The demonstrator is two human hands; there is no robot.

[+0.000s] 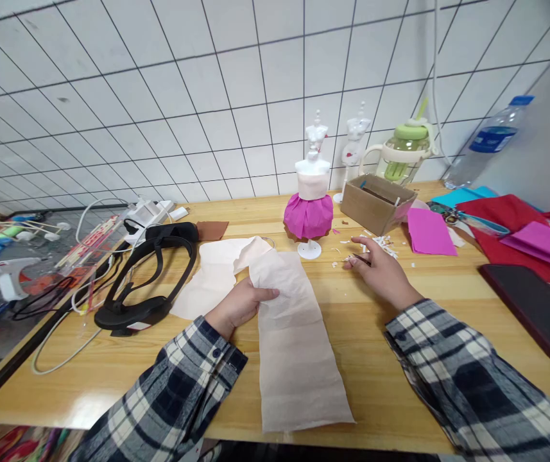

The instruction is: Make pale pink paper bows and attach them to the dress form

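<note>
My left hand (pixel 242 304) is closed on a long pale pink strip of crinkled paper (pixel 298 359), pinching its left edge near the top. The strip hangs down toward the table's front edge. Behind it lies another pale pink paper piece (pixel 207 273) with an uneven edge. My right hand (pixel 381 273) is low over the table beside white paper scraps (pixel 384 244). A small, thin dark thing (pixel 362 259) shows between its thumb and fingers; its kind is unclear. Beyond the hands, a small white mannequin (pixel 313 165) stands upright in a pale band and a puffed magenta paper skirt (pixel 308 217).
A cardboard box (pixel 373 208), a second mannequin (pixel 353 138), a green-lidded jug (pixel 402 154) and a water bottle (pixel 491 141) stand at the back. Magenta paper (pixel 431 232) and a phone (pixel 534 314) lie right; a black headset (pixel 135 314), cables and a glue gun (pixel 8 279) left.
</note>
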